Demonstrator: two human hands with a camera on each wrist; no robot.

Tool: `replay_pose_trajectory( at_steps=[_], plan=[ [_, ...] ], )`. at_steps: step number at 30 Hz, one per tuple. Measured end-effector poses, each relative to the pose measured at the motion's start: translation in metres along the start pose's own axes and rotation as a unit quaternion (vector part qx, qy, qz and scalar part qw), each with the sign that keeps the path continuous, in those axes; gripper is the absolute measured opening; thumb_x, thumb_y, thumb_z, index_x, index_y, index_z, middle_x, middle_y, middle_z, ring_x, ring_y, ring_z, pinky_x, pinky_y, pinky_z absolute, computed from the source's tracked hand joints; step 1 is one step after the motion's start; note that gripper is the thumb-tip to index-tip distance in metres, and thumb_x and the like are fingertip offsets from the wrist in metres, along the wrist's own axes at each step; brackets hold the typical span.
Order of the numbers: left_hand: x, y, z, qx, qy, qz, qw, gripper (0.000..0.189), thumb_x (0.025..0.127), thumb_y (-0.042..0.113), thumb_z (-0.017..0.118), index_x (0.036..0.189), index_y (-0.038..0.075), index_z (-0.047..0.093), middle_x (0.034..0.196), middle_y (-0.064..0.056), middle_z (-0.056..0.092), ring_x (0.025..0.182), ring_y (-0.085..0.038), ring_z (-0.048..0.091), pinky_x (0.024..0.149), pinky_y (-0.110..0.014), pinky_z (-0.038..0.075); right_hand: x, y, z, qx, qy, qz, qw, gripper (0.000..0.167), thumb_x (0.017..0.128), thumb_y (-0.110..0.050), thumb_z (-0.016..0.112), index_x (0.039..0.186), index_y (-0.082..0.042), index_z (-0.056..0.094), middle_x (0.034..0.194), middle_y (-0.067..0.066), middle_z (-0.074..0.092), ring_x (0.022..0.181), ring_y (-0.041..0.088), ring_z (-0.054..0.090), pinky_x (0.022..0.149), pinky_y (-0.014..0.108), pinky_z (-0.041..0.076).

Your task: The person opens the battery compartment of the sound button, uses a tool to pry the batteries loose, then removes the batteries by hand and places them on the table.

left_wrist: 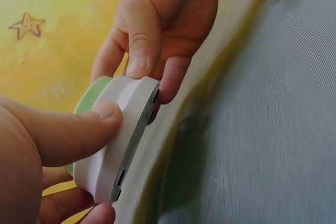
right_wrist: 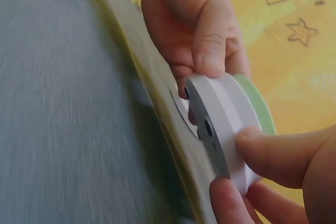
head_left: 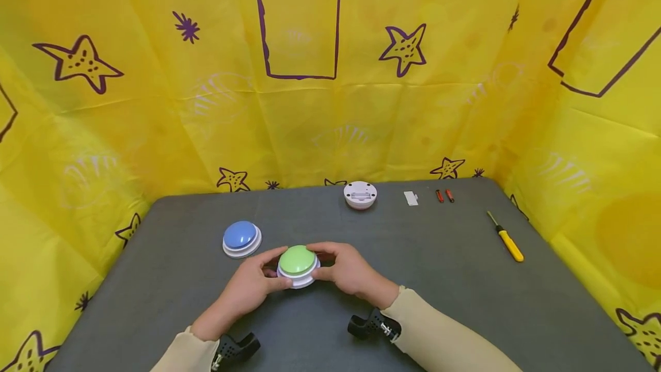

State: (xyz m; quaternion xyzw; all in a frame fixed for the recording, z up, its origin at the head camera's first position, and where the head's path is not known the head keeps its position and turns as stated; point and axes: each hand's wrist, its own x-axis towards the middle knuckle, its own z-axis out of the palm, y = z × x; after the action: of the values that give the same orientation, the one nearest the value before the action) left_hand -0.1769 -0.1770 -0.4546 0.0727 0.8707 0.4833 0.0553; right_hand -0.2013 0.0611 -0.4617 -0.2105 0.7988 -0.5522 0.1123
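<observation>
Both hands hold a round push button with a green dome [head_left: 296,260] and a white base [left_wrist: 123,100], lifted above the grey table in the wrist views. My left hand [head_left: 252,281] grips its left side, thumb on the white rim and fingers around the far side and underneath. From the right, my right hand [head_left: 351,268] grips the opposite side the same way. Dark slots and small feet show on the underside in the right wrist view. A similar blue button [head_left: 240,235] with a white base sits on the table just beyond my left hand.
At the table's [head_left: 444,303] back lies an upturned white button base [head_left: 360,194] with its battery slot showing. To its right are a small white cover [head_left: 411,198], two red batteries [head_left: 444,196] and a yellow-handled screwdriver [head_left: 508,243]. Yellow patterned cloth [head_left: 299,131] walls the back and sides.
</observation>
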Motion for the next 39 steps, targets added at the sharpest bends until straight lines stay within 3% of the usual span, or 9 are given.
replay_pose_trajectory(
  at_steps=[6,13,19,25,30,33,36,39],
  plan=[
    [0.02,0.017,0.033,-0.029,-0.03,0.036,0.9985,0.066,0.076,0.021,0.088,0.136,0.008,0.062,0.112,-0.005,0.067,0.087,-0.016,0.062,0.075,-0.032,0.051,-0.018,0.017,-0.038,0.012,0.01,0.002,0.9999,0.047,0.088,-0.004,0.076,0.133,-0.006,0.064,0.126,0.008,0.064,0.115,0.031,0.059,0.094,0.049,0.048],
    [0.039,0.033,0.058,-0.071,-0.056,0.055,0.9944,0.058,0.081,0.023,0.084,0.135,0.01,0.064,0.116,-0.004,0.067,0.095,-0.018,0.063,0.079,-0.032,0.053,-0.036,0.023,-0.07,0.009,0.029,0.015,0.9994,0.044,0.091,-0.014,0.075,0.134,-0.009,0.064,0.128,0.006,0.064,0.117,0.028,0.058,0.089,0.037,0.051],
    [0.051,0.041,0.067,-0.15,-0.08,0.031,0.985,0.054,0.086,0.024,0.08,0.134,0.007,0.064,0.12,-0.006,0.067,0.105,-0.022,0.061,0.091,-0.04,0.049,-0.045,0.027,-0.085,0.019,0.009,0.023,0.9995,0.055,0.088,-0.008,0.077,0.14,-0.012,0.059,0.134,0.01,0.058,0.118,0.031,0.057,0.088,0.038,0.052],
    [0.057,0.05,0.072,-0.211,-0.089,0.009,0.9733,0.047,0.096,0.028,0.07,0.136,0.006,0.062,0.125,-0.01,0.064,0.105,-0.026,0.06,0.097,-0.049,0.044,-0.047,0.026,-0.095,-0.005,0.037,0.03,0.9988,0.051,0.09,-0.012,0.076,0.138,-0.015,0.061,0.129,0.009,0.06,0.109,0.029,0.061,0.081,0.037,0.054],
    [0.057,0.059,0.073,-0.285,-0.096,0.019,0.9534,0.044,0.099,0.022,0.064,0.138,0.002,0.059,0.134,-0.015,0.058,0.112,-0.026,0.059,0.101,-0.045,0.044,-0.049,0.028,-0.104,0.055,0.039,0.033,0.9971,0.048,0.097,-0.014,0.068,0.141,-0.005,0.055,0.128,0.015,0.06,0.102,0.036,0.062,0.085,0.046,0.053],
    [0.057,0.062,0.074,-0.314,-0.109,0.03,0.9426,0.043,0.1,0.015,0.062,0.139,-0.002,0.055,0.134,-0.019,0.056,0.115,-0.027,0.059,0.1,-0.043,0.046,-0.05,0.03,-0.108,0.109,0.036,0.034,0.9928,0.047,0.1,-0.016,0.063,0.143,0.0,0.051,0.129,0.018,0.059,0.102,0.038,0.062,0.087,0.045,0.053],
    [0.057,0.063,0.077,-0.327,-0.121,0.039,0.9363,0.045,0.099,0.008,0.062,0.141,-0.003,0.053,0.134,-0.022,0.053,0.115,-0.029,0.058,0.098,-0.042,0.047,-0.05,0.033,-0.111,0.167,0.039,0.035,0.9846,0.048,0.102,-0.018,0.06,0.144,0.003,0.047,0.131,0.019,0.057,0.106,0.035,0.06,0.087,0.041,0.053],
    [0.057,0.064,0.08,-0.327,-0.13,0.048,0.935,0.049,0.096,0.003,0.065,0.143,0.001,0.052,0.135,-0.022,0.051,0.115,-0.031,0.059,0.095,-0.04,0.049,-0.05,0.032,-0.113,0.203,0.046,0.039,0.9773,0.049,0.103,-0.02,0.058,0.144,0.003,0.046,0.13,0.019,0.057,0.105,0.032,0.059,0.086,0.038,0.054]
  ],
)
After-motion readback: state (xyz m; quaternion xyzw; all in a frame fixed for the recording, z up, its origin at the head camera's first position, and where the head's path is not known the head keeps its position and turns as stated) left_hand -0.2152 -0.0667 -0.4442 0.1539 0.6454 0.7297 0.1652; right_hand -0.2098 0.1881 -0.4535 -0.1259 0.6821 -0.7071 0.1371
